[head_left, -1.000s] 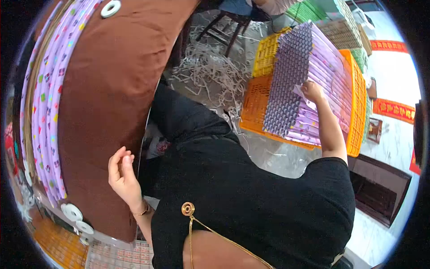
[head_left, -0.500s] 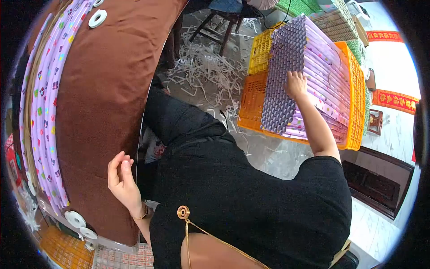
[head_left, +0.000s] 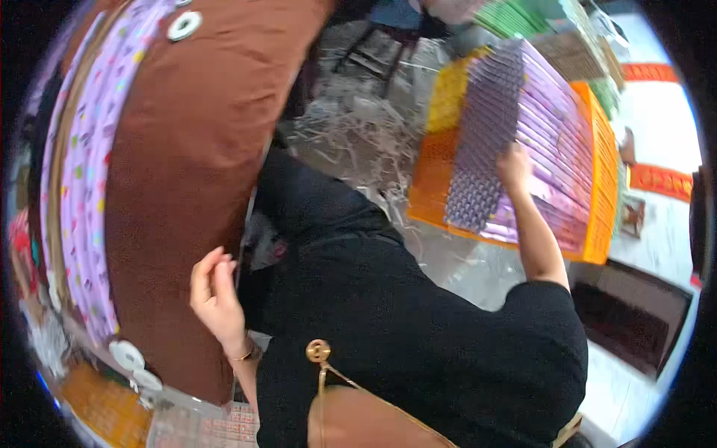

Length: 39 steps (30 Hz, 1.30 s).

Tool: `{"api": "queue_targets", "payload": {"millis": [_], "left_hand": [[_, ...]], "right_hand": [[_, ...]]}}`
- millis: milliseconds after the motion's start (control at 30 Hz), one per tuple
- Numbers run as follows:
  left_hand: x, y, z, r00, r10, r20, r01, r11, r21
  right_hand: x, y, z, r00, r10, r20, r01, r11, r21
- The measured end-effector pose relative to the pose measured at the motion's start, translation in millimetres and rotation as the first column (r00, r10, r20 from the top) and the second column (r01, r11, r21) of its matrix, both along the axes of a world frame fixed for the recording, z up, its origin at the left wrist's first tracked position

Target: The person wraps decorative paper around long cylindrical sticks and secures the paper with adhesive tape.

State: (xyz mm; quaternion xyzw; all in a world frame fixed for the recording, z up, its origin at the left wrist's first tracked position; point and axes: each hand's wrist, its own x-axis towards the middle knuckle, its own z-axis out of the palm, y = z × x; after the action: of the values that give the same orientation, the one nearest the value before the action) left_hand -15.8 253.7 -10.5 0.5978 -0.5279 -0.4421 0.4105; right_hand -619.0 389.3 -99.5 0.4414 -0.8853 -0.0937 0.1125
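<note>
My left hand [head_left: 217,299] hovers by the near edge of the brown-covered table [head_left: 175,224], fingers loosely curled, thumb apart, nothing in it. Out to the right, my right hand [head_left: 514,166] is at a large stack of thin purple patterned tubes [head_left: 556,142], where their round open ends [head_left: 478,142] meet their long sides. It touches the stack, but motion blur hides its fingers and whether a tube is between them. The stack lies in an orange plastic crate [head_left: 602,179].
More purple patterned strips [head_left: 82,216] lie along the table's far side, with white tape rolls [head_left: 184,26] at its ends. White scraps [head_left: 351,134] litter the floor before a dark stool [head_left: 381,52]. Green bundles [head_left: 515,19] stand behind the crate.
The view has shifted, so most things sit slightly lower and further right. My right hand's fingers, stretched over the tube ends before, now look more bent at the stack. My left hand keeps its pose.
</note>
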Motion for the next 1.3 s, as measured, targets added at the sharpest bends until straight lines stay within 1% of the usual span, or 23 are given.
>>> {"api": "queue_targets", "payload": {"millis": [33, 67, 100, 133, 167, 200, 233, 300, 367, 400, 433, 500, 567, 633, 667, 700, 733, 867, 1000, 1033, 1067, 1200, 1300], "left_hand": [[-1, -1, 9, 0.998, -0.029, 0.049, 0.026, 0.999, 0.045], [-3, -2, 11, 0.997, -0.043, 0.069, 0.041, 0.999, 0.03], [-5, -2, 14, 0.997, -0.035, 0.065, 0.033, 0.999, 0.035], [-4, -3, 14, 0.991, -0.055, 0.124, 0.061, 0.997, -0.048], [1, -4, 16, 0.969, -0.122, 0.216, 0.138, 0.989, -0.06], [3, -4, 14, 0.98, -0.102, 0.169, 0.119, 0.989, -0.092], [5, -6, 18, 0.96, -0.097, 0.261, 0.156, 0.963, -0.218], [7, -5, 22, 0.986, -0.071, 0.151, 0.091, 0.988, -0.128], [10, -3, 13, 0.99, -0.032, 0.134, 0.059, 0.978, -0.2], [11, -2, 11, 0.995, -0.04, 0.09, 0.057, 0.979, -0.194], [14, 0, 8, 0.998, -0.057, 0.038, 0.064, 0.98, -0.187], [17, 2, 0, 0.998, -0.054, -0.007, 0.052, 0.978, -0.2], [20, 3, 1, 0.996, -0.084, 0.015, 0.086, 0.979, -0.185], [21, 4, 4, 0.997, -0.08, 0.016, 0.081, 0.975, -0.209], [22, 4, 1, 0.996, -0.084, 0.014, 0.085, 0.967, -0.238], [22, 4, 2, 0.997, -0.07, 0.02, 0.073, 0.966, -0.247], [22, 5, 4, 0.997, -0.081, 0.008, 0.08, 0.968, -0.239], [26, 9, 2, 0.995, -0.103, -0.008, 0.098, 0.969, -0.227], [33, 17, 1, 0.998, -0.053, 0.017, 0.056, 0.954, -0.296], [35, 20, 2, 0.999, -0.042, 0.011, 0.043, 0.952, -0.302], [38, 24, 3, 0.999, -0.027, 0.025, 0.033, 0.956, -0.293], [48, 42, 1, 0.998, 0.059, -0.003, -0.057, 0.956, -0.288], [55, 55, -2, 0.986, 0.159, 0.048, -0.131, 0.923, -0.361]], "right_hand": [[-9, -3, 1, 0.995, -0.102, -0.021, 0.102, 0.995, -0.007], [-27, 6, -4, 0.97, 0.205, -0.128, -0.229, 0.951, -0.21], [-41, 18, -6, 0.991, 0.094, -0.095, -0.107, 0.983, -0.152], [-117, 42, -51, 0.985, 0.067, -0.162, -0.057, 0.996, 0.066], [-137, 44, -54, 0.995, -0.084, -0.057, 0.095, 0.966, 0.241], [-145, 45, -55, 0.997, -0.055, -0.062, 0.07, 0.958, 0.278], [-152, 46, -54, 0.998, -0.025, -0.065, 0.045, 0.949, 0.313], [-133, 20, -28, 0.987, -0.122, 0.104, 0.081, 0.941, 0.33], [-163, 24, -39, 0.962, 0.016, 0.274, -0.073, 0.977, 0.202], [-159, 13, -37, 0.976, -0.169, 0.137, 0.103, 0.913, 0.395], [-173, 20, -40, 0.981, -0.075, 0.18, -0.008, 0.907, 0.42], [-146, 14, -12, 0.99, 0.042, 0.135, -0.079, 0.955, 0.285], [-47, 0, 42, 0.972, 0.207, 0.112, -0.217, 0.972, 0.088], [32, -34, 86, 0.991, -0.123, 0.049, 0.122, 0.992, 0.035], [-45, -14, 47, 0.988, 0.101, 0.116, -0.092, 0.992, -0.085], [-61, -18, 41, 0.846, 0.489, 0.213, -0.324, 0.789, -0.522], [-75, -23, 36, 0.529, 0.838, 0.134, -0.473, 0.423, -0.773], [-54, -120, 69, 0.506, 0.827, 0.246, -0.411, 0.482, -0.774], [-118, -233, 100, 0.493, 0.774, 0.397, -0.341, 0.591, -0.731], [-113, -265, 116, 0.55, 0.808, 0.21, -0.508, 0.523, -0.684], [-83, -295, 144, 0.577, 0.817, -0.004, -0.648, 0.455, -0.611], [168, -345, 269, 0.347, 0.882, -0.318, -0.731, 0.043, -0.681], [339, -336, 344, 0.022, 0.961, -0.276, -0.788, -0.154, -0.597]]}}
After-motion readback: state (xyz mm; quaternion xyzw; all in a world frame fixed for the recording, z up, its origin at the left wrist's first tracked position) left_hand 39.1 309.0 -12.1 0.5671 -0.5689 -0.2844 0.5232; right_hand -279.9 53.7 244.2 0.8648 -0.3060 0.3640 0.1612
